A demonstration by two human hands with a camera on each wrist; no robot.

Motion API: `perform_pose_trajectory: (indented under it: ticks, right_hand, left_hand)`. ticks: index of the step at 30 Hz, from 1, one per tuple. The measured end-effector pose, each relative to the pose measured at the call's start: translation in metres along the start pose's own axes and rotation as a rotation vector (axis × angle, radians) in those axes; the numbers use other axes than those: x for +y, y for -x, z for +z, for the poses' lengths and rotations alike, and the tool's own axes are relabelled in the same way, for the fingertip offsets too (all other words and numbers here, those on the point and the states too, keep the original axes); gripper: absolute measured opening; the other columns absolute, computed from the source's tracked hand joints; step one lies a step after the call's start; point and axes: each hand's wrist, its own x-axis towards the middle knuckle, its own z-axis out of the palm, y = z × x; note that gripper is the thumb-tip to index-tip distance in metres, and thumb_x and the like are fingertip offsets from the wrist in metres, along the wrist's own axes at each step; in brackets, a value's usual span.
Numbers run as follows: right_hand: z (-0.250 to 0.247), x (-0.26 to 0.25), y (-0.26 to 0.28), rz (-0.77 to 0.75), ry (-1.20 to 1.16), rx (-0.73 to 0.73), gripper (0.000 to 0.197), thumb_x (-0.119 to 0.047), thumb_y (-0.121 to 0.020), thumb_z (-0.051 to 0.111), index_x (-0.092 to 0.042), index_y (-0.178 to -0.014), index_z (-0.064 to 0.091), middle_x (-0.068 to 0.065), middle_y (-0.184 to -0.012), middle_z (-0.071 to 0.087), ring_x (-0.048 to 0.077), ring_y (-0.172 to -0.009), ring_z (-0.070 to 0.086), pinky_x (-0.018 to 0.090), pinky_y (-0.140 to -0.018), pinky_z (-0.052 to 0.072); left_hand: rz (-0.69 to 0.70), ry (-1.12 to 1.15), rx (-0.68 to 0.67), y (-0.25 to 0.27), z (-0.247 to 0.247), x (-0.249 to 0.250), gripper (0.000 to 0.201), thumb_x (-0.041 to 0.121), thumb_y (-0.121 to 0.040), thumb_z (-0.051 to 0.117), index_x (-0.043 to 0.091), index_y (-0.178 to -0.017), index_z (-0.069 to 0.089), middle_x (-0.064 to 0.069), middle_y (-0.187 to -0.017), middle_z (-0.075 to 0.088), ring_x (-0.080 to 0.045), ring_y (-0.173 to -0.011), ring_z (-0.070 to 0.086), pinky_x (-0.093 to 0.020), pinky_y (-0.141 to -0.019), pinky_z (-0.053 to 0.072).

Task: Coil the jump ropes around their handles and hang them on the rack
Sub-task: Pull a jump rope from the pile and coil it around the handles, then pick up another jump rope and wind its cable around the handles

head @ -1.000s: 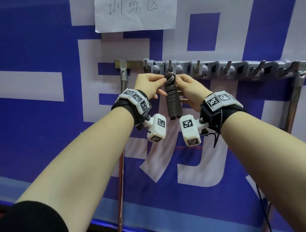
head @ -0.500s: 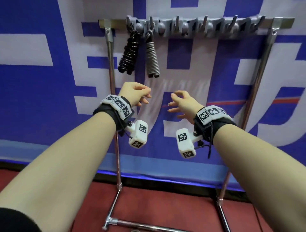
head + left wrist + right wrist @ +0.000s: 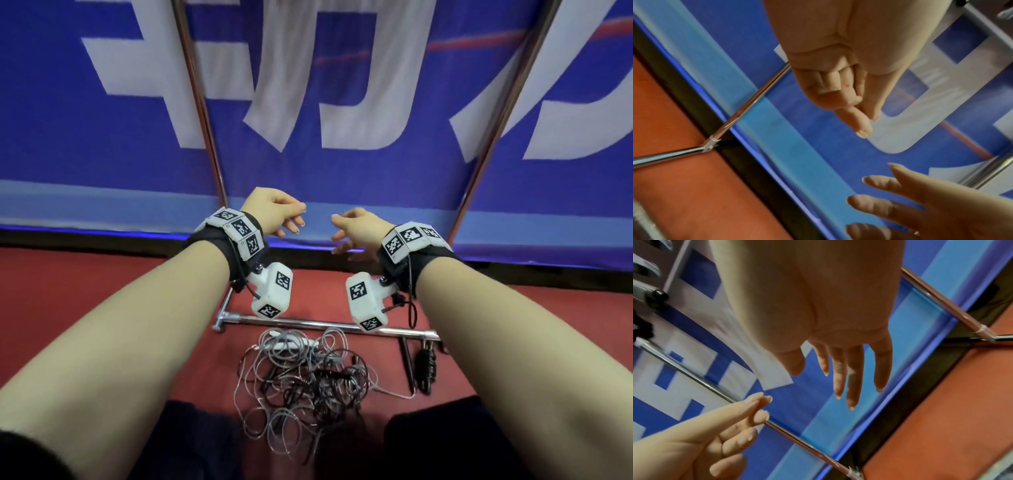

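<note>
Our left hand (image 3: pixel 274 212) and right hand (image 3: pixel 359 229) hang loose and empty (fingers relaxed), the tangled jump ropes (image 3: pixel 301 383) on the floor below them.

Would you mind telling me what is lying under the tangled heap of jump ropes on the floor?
The tangled ropes lie on the red floor, just in front of the rack's chrome base bar. A white handle shows among the loops; anything beneath the dense middle is hidden.

No word or number can be read. The blue fabric banner (image 3: pixel 308 178) bears large white character strokes, cut off by the frame. White wrist-worn blocks (image 3: pixel 239 228) carry black-and-white square marker codes.
</note>
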Motion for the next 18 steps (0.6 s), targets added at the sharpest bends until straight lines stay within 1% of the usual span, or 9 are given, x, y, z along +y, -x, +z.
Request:
perform_pose_trajectory:
  ticks: [4, 6, 7, 9, 10, 11, 14, 16, 18]
  right_hand:
    - [0.034, 0.057, -0.014, 0.107, 0.065, -0.082, 0.025, -0.034, -0.101, 0.041, -0.015, -0.115, 0.046, 0.006, -0.104, 0.062, 0.022, -0.074, 0.063, 0.036, -0.078, 0.045]
    - [0.046, 0.083, -0.018, 0.157, 0.103, -0.118, 0.031, -0.032, -0.101, 0.043, -0.012, -0.124, 0.044, 0.008, -0.106, 0.062, 0.017, -0.067, 0.061, 0.028, -0.067, 0.046]
    - [0.053, 0.096, -0.021, 0.186, 0.128, -0.134, 0.034, -0.029, -0.101, 0.043, -0.008, -0.128, 0.044, 0.011, -0.107, 0.062, 0.016, -0.064, 0.059, 0.023, -0.056, 0.046]
    - [0.063, 0.123, -0.028, 0.233, 0.209, -0.141, 0.034, -0.023, -0.1, 0.047, -0.001, -0.125, 0.048, 0.014, -0.105, 0.065, 0.017, -0.06, 0.058, 0.016, -0.038, 0.042]
    - [0.067, 0.137, -0.033, 0.248, 0.278, -0.141, 0.032, -0.021, -0.098, 0.049, 0.002, -0.121, 0.053, 0.014, -0.103, 0.067, 0.02, -0.063, 0.06, 0.015, -0.036, 0.041]
    - [0.069, 0.149, -0.037, 0.259, 0.357, -0.142, 0.031, -0.02, -0.097, 0.05, 0.002, -0.116, 0.058, 0.014, -0.104, 0.069, 0.023, -0.07, 0.062, 0.017, -0.041, 0.044]
    - [0.071, 0.179, -0.047, 0.272, 0.584, -0.152, 0.029, -0.021, -0.094, 0.055, 0.002, -0.109, 0.066, 0.017, -0.108, 0.069, 0.025, -0.086, 0.061, 0.031, -0.072, 0.05]
    - [0.07, 0.198, -0.054, 0.28, 0.675, -0.145, 0.028, -0.016, -0.092, 0.056, 0.003, -0.109, 0.066, 0.018, -0.107, 0.068, 0.023, -0.081, 0.056, 0.035, -0.079, 0.051]
    - [0.068, 0.216, -0.06, 0.309, 0.678, -0.139, 0.029, -0.013, -0.087, 0.058, -0.002, -0.113, 0.064, 0.016, -0.105, 0.067, 0.024, -0.083, 0.057, 0.035, -0.079, 0.051]
  left_hand:
    - [-0.115, -0.015, -0.062, 0.006, 0.027, -0.062, 0.015, 0.01, -0.09, 0.061, 0.01, -0.075, 0.061, 0.005, -0.048, 0.063, -0.002, -0.039, 0.056, -0.014, -0.034, 0.038]
    - [-0.176, -0.037, -0.104, 0.009, 0.041, -0.09, 0.016, 0.009, -0.09, 0.061, 0.009, -0.074, 0.061, 0.006, -0.046, 0.062, -0.002, -0.039, 0.057, -0.014, -0.034, 0.037]
    - [-0.206, -0.057, -0.13, 0.011, 0.05, -0.106, 0.016, 0.009, -0.09, 0.061, 0.009, -0.074, 0.061, 0.005, -0.046, 0.062, -0.002, -0.039, 0.057, -0.014, -0.034, 0.038]
    - [-0.262, -0.099, -0.168, 0.015, 0.066, -0.135, 0.014, 0.009, -0.089, 0.062, 0.008, -0.074, 0.063, 0.004, -0.05, 0.063, -0.003, -0.039, 0.057, -0.015, -0.035, 0.039]
    - [-0.29, -0.125, -0.185, 0.018, 0.074, -0.149, 0.015, 0.009, -0.088, 0.063, 0.008, -0.073, 0.064, 0.001, -0.054, 0.065, -0.004, -0.04, 0.057, -0.016, -0.035, 0.039]
    - [-0.315, -0.152, -0.204, 0.02, 0.082, -0.163, 0.015, 0.009, -0.088, 0.064, 0.009, -0.072, 0.065, -0.002, -0.058, 0.066, -0.006, -0.041, 0.058, -0.017, -0.036, 0.04]
    - [-0.352, -0.283, -0.319, 0.025, 0.104, -0.193, 0.011, 0.013, -0.088, 0.064, 0.009, -0.079, 0.069, -0.008, -0.066, 0.068, -0.012, -0.046, 0.058, -0.021, -0.041, 0.044]
    - [-0.364, -0.381, -0.411, 0.026, 0.117, -0.208, 0.01, 0.015, -0.089, 0.063, 0.008, -0.087, 0.071, -0.004, -0.066, 0.066, -0.005, -0.045, 0.055, -0.019, -0.046, 0.044]
    - [-0.377, -0.433, -0.472, 0.025, 0.128, -0.22, 0.012, 0.018, -0.088, 0.065, 0.009, -0.095, 0.071, 0.001, -0.077, 0.065, -0.007, -0.062, 0.059, -0.021, -0.059, 0.046]
